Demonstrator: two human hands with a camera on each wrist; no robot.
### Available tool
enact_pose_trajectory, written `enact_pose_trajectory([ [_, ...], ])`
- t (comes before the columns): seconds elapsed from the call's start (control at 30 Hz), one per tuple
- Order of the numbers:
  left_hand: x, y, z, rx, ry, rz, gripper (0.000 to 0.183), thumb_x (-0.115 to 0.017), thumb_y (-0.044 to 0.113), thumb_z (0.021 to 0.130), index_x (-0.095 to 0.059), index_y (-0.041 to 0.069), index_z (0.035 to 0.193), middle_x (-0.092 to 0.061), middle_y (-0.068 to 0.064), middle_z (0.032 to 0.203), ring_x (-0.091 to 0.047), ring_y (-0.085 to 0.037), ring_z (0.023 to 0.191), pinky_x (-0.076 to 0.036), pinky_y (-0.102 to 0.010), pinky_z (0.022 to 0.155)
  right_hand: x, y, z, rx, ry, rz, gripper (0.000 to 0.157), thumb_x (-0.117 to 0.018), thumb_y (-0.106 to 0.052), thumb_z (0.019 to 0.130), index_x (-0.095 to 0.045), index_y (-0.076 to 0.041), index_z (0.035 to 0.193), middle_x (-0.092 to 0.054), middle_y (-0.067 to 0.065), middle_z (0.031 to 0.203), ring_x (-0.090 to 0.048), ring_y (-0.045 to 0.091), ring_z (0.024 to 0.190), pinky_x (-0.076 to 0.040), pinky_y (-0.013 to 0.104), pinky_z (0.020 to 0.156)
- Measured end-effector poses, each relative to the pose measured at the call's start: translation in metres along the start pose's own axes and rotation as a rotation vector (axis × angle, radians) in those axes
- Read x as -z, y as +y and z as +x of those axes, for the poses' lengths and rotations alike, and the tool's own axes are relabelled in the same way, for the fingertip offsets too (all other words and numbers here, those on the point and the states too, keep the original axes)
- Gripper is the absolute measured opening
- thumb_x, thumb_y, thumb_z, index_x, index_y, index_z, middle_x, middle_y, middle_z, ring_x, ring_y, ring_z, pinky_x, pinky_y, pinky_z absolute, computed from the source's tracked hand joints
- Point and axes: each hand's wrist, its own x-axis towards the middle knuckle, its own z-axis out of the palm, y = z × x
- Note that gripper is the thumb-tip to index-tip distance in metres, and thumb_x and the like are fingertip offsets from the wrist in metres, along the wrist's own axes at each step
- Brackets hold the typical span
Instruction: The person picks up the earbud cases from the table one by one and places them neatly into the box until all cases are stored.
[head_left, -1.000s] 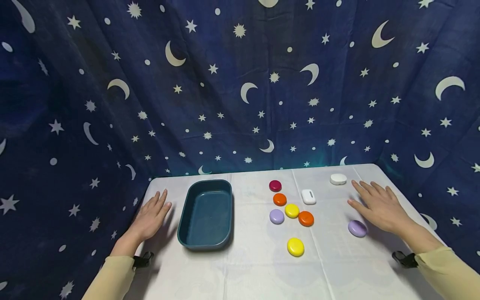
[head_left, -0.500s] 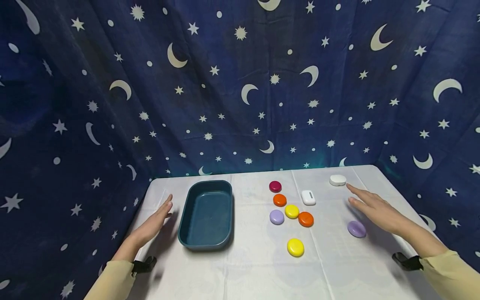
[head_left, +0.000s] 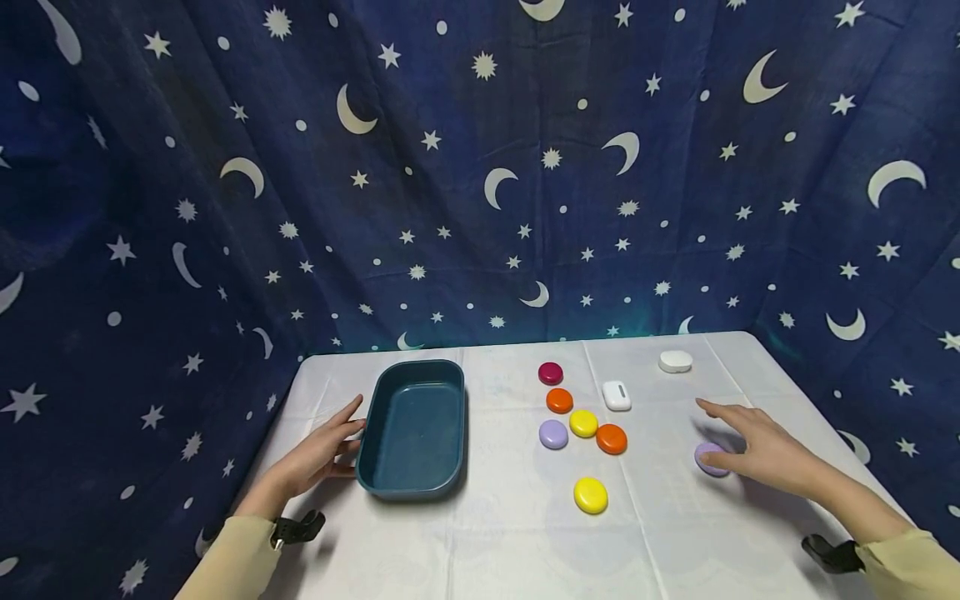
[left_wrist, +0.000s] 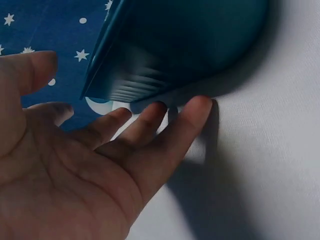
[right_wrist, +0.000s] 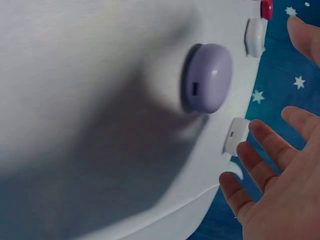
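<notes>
A dark teal rectangular tub point(head_left: 411, 433) stands on the left of the white table. My left hand point(head_left: 315, 460) is at its left side, fingers spread and slightly bent, fingertips right by its wall; in the left wrist view the fingers point(left_wrist: 187, 120) reach toward the ribbed underside of the tub's wall. On the right, my right hand point(head_left: 768, 454) hovers with fingers apart over a purple rounded case point(right_wrist: 212, 80), which has a small dark slot in its side. From the head view, the thumb overlaps the purple case and hides part of it.
Mid-table lie smooth round pieces: dark red point(head_left: 551, 373), orange point(head_left: 559, 401), yellow point(head_left: 583, 423), lilac point(head_left: 553, 434), another orange point(head_left: 612, 439) and a nearer yellow point(head_left: 591, 495). A white earbud case point(head_left: 617, 396) and a white oval case point(head_left: 675, 362) lie behind. A starry curtain point(head_left: 450, 167) surrounds the table.
My left hand has turned and moved right to the tub's wall. My right hand has come down and nearer, so its thumb overlaps the purple case.
</notes>
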Motion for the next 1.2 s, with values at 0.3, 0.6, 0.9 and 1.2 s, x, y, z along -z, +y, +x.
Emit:
enact_pose_trajectory([
  [0.3,-0.001,0.000,0.006,-0.026,-0.010,-0.013,0.063,-0.045,0.025,0.097,-0.010,0.044,0.147,-0.020,-0.014,0.145,-0.034,-0.032,0.118,-0.046,-0.050,0.079,-0.010,0.015,-0.009,-0.077,-0.005,-0.011,0.089,-0.075,-0.054,0.066,-0.042,-0.014,0.139,-0.044,0.018,0.131,-0.036,0.038,0.114,-0.030,0.061,0.083],
  [0.6,0.006,-0.006,0.010,-0.028,-0.066,-0.056,0.067,-0.042,0.019,0.097,-0.005,0.042,0.148,-0.013,-0.014,0.152,-0.037,-0.034,0.124,-0.045,-0.054,0.081,-0.019,0.024,-0.014,-0.063,0.026,0.004,0.088,-0.080,-0.052,0.061,-0.049,-0.010,0.133,-0.054,0.016,0.119,-0.042,0.032,0.107,-0.031,0.053,0.082],
  [0.9,0.006,-0.006,0.014,-0.016,-0.078,-0.050,0.070,-0.041,0.011,0.094,-0.008,0.042,0.148,-0.017,-0.012,0.150,-0.048,-0.029,0.110,-0.046,-0.052,0.077,-0.022,0.028,-0.018,-0.090,-0.006,-0.026,0.083,-0.077,-0.055,0.062,-0.054,-0.011,0.128,-0.057,0.011,0.114,-0.046,0.029,0.103,-0.033,0.049,0.081],
  [1.2,0.006,-0.007,0.019,-0.005,-0.055,-0.019,0.067,-0.043,0.011,0.094,-0.018,0.047,0.144,-0.019,-0.011,0.144,-0.034,-0.031,0.116,-0.046,-0.049,0.072,-0.021,0.029,-0.021,-0.130,-0.025,-0.005,0.079,-0.077,-0.053,0.064,-0.054,-0.014,0.128,-0.054,0.015,0.121,-0.042,0.030,0.106,-0.032,0.052,0.081],
])
